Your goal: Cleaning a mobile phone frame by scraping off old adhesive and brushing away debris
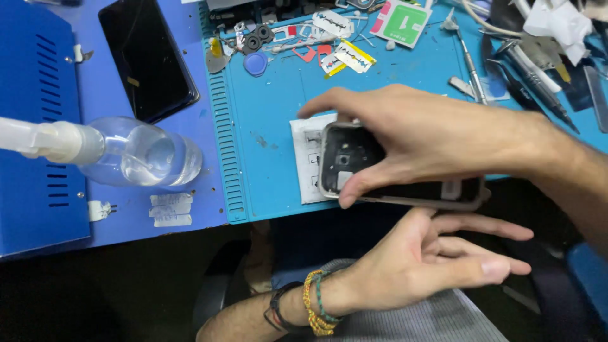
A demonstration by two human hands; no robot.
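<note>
Right hand (430, 136): grip closed around grey-framed phone housing (354, 168), thumb under near edge, fingers over far edge. Housing held above white paper sheet (305, 158) on blue worktop mat (272, 114). Left hand (424, 259): just below housing, palm up, fingers spread, holding nothing.

Setting: I see a small electronics repair workbench.
Surface: a ribbed blue silicone work mat (266, 139) covers the bench.
Tools: slim metal-tipped hand tools (472, 66) lie at my upper right.
Parts: small black rubber rings (258, 38) and loose scraps sit along the mat's top edge.
Devices: a flat black glass phone (147, 57) lies at my left.
Fluids: a clear plastic spray bottle (126, 155) rests beside it.
</note>
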